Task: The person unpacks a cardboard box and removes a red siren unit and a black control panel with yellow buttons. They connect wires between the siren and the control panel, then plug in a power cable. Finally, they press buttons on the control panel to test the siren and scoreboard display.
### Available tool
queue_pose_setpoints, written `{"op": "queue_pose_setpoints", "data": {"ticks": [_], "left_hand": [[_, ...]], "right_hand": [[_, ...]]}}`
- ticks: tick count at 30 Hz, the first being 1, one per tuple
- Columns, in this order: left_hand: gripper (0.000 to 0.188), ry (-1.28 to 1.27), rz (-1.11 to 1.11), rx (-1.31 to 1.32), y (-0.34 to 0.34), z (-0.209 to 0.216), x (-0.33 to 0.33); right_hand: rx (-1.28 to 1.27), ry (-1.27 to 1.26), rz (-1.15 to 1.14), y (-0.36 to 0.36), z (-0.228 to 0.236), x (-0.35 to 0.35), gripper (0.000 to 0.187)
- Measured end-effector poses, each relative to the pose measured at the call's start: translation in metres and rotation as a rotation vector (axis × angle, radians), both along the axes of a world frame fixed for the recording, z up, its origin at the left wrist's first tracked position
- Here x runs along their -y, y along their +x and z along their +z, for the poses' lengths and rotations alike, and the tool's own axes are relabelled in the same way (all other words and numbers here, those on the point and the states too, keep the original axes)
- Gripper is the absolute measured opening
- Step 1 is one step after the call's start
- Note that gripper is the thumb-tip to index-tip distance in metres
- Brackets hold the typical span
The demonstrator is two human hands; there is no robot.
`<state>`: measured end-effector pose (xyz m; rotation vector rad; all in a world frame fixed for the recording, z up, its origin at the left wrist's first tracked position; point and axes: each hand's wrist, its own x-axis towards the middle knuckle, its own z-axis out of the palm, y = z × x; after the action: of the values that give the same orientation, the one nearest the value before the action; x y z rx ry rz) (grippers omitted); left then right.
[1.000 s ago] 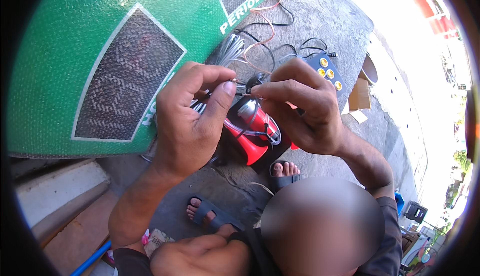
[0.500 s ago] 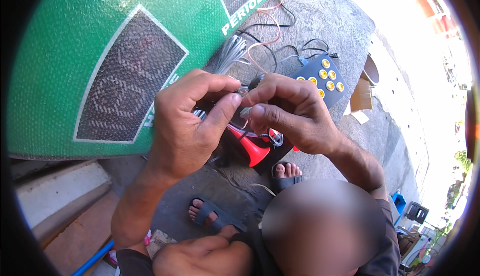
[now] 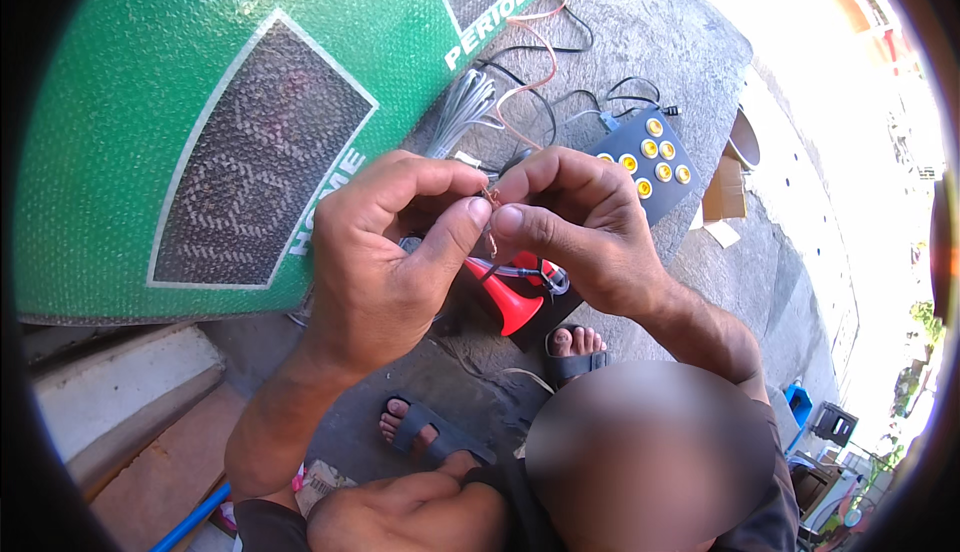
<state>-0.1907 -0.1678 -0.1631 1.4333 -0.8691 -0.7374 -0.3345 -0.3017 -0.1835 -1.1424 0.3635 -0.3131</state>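
Bare copper wire (image 3: 492,195) shows as a small tangle of strands between my fingertips, with a short end hanging just below. My left hand (image 3: 375,252) pinches it from the left with thumb and forefinger. From the right, my right hand (image 3: 590,237) is closed on the same wire, its thumb bent against the forefinger. Where the wire's other ends run is hidden by my fingers. Below the hands a red horn (image 3: 510,307) lies on a dark base, with a clear looped tube (image 3: 555,278) beside it.
A large green board (image 3: 110,142) in bubble wrap fills the left. Bundled grey cable (image 3: 465,107) lies by its edge, near loose black and copper-coloured leads. A dark panel with yellow buttons (image 3: 655,149) rests on the concrete slab (image 3: 655,32). A cardboard box (image 3: 724,192) stands beyond.
The thumbs have drawn closer together, and twisted copper strands now show between the fingertips. A pale bit by my right thumb is no longer visible. Both hands stay almost in place.
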Motion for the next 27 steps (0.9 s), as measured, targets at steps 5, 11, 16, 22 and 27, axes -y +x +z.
{"op": "queue_pose_setpoints", "data": {"ticks": [5,11,16,22,27], "left_hand": [[0.008,-0.017,-0.065,-0.121,0.004,0.001,-0.002],[0.006,-0.042,-0.037,0.132,0.012,-0.003,0.002],[0.007,-0.056,-0.035,0.254,0.015,0.002,0.003],[0.011,0.158,-0.129,-0.117,0.021,0.015,0.001],[0.01,0.02,-0.075,0.459,0.02,0.012,0.005]], "right_hand": [[-0.006,-0.023,-0.008,0.004,0.001,-0.002,0.016],[-0.007,-0.074,-0.043,0.006,0.002,-0.007,0.014],[0.047,-0.179,-0.031,0.006,-0.001,-0.005,0.01],[0.056,-0.396,-0.048,0.009,-0.003,-0.003,0.009],[-0.024,-0.146,-0.074,0.008,0.002,-0.004,0.011]]}}
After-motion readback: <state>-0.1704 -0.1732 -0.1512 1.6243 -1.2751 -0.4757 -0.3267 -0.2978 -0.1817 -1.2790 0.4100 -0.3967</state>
